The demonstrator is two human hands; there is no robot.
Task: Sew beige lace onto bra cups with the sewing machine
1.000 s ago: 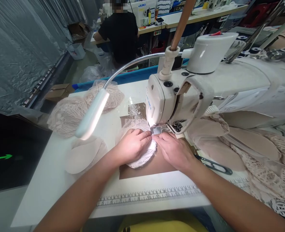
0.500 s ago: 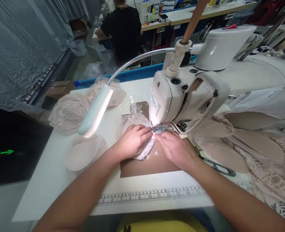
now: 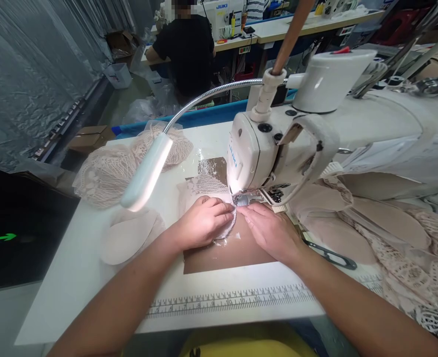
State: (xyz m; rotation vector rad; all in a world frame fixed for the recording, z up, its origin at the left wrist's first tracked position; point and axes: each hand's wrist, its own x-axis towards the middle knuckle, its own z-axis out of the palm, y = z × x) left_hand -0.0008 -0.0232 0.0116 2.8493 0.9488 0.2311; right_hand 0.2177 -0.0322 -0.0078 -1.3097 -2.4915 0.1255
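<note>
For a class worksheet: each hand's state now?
Left hand: bent over the lace piece; grip cannot be told.
Right hand: at its edge; grip cannot be told.

Person's L forearm [image 3: 126, 287] & R forearm [image 3: 356, 297], both bare, reach fwd & angle inward from lower corners. L hand [image 3: 206, 223] palm down, fingers [image 3: 222, 212] tog., slightly bent, pointing R. R hand [image 3: 271, 228] opp., also palm down, fingers ext. twd L. Fingertips of both v. near ea. other.
</note>
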